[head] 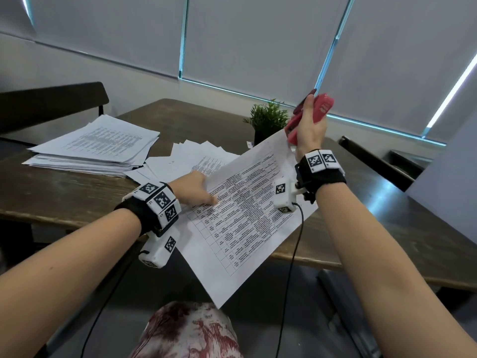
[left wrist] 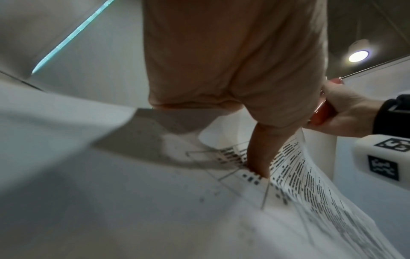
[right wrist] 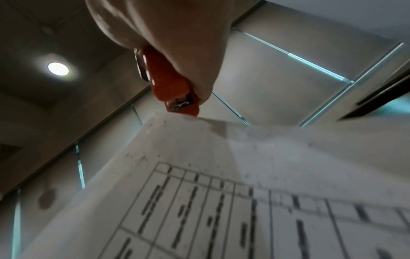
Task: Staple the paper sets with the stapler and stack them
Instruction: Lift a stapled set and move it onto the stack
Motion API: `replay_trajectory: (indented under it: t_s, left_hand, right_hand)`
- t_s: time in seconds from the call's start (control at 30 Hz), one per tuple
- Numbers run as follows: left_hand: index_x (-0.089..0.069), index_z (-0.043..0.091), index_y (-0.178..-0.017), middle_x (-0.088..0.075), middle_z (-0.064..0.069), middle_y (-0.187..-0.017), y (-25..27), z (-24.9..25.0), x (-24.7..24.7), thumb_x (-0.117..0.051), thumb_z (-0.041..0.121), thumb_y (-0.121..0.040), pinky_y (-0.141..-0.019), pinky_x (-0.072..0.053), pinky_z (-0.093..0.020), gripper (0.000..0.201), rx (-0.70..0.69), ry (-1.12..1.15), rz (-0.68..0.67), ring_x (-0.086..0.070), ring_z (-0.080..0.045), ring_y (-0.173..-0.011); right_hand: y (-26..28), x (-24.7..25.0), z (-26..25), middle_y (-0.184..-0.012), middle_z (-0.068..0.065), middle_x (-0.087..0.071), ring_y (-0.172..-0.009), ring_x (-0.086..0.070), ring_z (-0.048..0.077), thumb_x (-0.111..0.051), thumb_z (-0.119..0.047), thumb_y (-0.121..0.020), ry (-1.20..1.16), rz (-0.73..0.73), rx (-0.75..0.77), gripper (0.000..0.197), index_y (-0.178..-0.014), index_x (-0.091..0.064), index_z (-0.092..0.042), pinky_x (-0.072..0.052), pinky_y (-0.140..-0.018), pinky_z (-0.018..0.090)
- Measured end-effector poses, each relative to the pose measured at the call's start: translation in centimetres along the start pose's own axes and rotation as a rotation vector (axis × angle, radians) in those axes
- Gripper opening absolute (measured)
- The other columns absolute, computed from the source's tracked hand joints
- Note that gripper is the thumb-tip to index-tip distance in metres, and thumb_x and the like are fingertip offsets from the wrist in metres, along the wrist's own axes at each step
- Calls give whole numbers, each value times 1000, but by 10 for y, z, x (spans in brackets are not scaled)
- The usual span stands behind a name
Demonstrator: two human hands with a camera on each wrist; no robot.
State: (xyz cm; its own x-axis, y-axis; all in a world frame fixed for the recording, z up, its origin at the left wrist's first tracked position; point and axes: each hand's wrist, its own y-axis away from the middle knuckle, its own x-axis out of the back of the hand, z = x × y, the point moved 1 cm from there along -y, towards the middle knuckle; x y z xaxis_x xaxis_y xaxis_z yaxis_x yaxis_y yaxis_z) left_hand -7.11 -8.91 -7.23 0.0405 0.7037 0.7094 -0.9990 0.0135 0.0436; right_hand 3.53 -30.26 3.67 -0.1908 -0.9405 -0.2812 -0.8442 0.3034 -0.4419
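Note:
A paper set (head: 245,210) printed with a table is lifted off the table and tilted up towards its far right corner. My left hand (head: 196,189) pinches its left edge, thumb (left wrist: 259,157) on the printed side and the other fingers hidden behind. My right hand (head: 308,122) grips a red stapler (head: 322,107) raised upright, its mouth at the set's top corner (right wrist: 177,119). In the right wrist view the stapler's nose (right wrist: 180,102) sits just above that corner. A thick pile of paper sets (head: 95,146) lies at the table's far left.
Loose sheets (head: 191,156) are fanned out behind the lifted set. A small potted plant (head: 268,120) stands at the far side of the wooden table (head: 51,192). Dark chairs (head: 382,164) flank the table at right and at far left. Wrist cables hang below.

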Motion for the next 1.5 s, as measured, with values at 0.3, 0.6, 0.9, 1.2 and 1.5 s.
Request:
replay_trajectory:
  t_s: [0.3,0.6,0.9,1.2,1.5]
  left_hand:
    - [-61,10,-96,-70,-11,-99,-6,4,-8,-75,20,-84,-89,-55,-38,21,-32,58,-58,-68,-26,-93]
    - [-60,14,-87,-71,-7,-87,-9,5,-11,-76,23,-83,-86,-55,-39,19,-52,30,-88,-70,-25,-86]
    - [-64,5,-94,-70,-12,-88,-19,-10,12,-70,24,-88,-80,-54,-35,21,-3,28,62,-67,-25,-80]
    - [-60,3,-114,-64,-19,-107,-27,-47,45,-52,16,-95,-81,-45,-37,24,148,3,516,-59,-37,-101]
    - [-57,1,-123,-61,-20,-121,-36,-53,55,-54,14,-96,-78,-42,-34,30,217,108,605,-57,-36,-109]
  right_hand:
    - [1,11,13,-69,5,-63,-61,-60,20,-59,-40,-94,-53,16,-57,28,-84,-57,-14,-55,-66,36]
    - [-3,9,16,-56,6,-56,-37,-46,14,-65,-44,-89,-64,204,-97,41,-70,-55,-10,-38,-37,22]
    - [-1,3,30,-85,-1,-60,-74,-55,14,-63,-45,-90,485,84,103,31,-90,-50,-18,-42,-70,25]
    - [18,4,80,-110,13,-65,-96,-63,30,-69,-30,-84,1168,-289,-281,43,-113,-59,1,-44,-69,30]
    - [33,-12,110,-99,12,-68,-89,-64,29,-77,-31,-80,1438,-580,-240,36,-97,-61,-4,-45,-68,28]
